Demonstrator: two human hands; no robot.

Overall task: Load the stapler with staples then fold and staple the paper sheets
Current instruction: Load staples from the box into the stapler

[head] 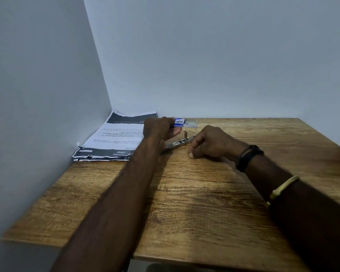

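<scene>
Loading looks to be under way and not finished. The stapler (176,143) lies opened out on the table (204,203) between the two hands, its metal channel bare and a small part standing upright near its right end; whether any staples sit in the channel is too small to tell. The left hand (159,130) has its grip clamped on a small blue box (180,122), presumably the staples, held just above the table close to the wall, with something pale jutting from the box's right end. The right hand (210,142) rests on the table at the stapler's right end, fingers curled under; its grip may be pinching a strip of staples or steadying the stapler, but I cannot tell which, or whether it holds anything at all. The papers (114,138) lie flat in a loose stack in the corner, to the left of the stapler, unfolded and, by the look of them, unstapled. So I judge that filling and closing the stapler, then all the folding and stapling, are yet to do.
</scene>
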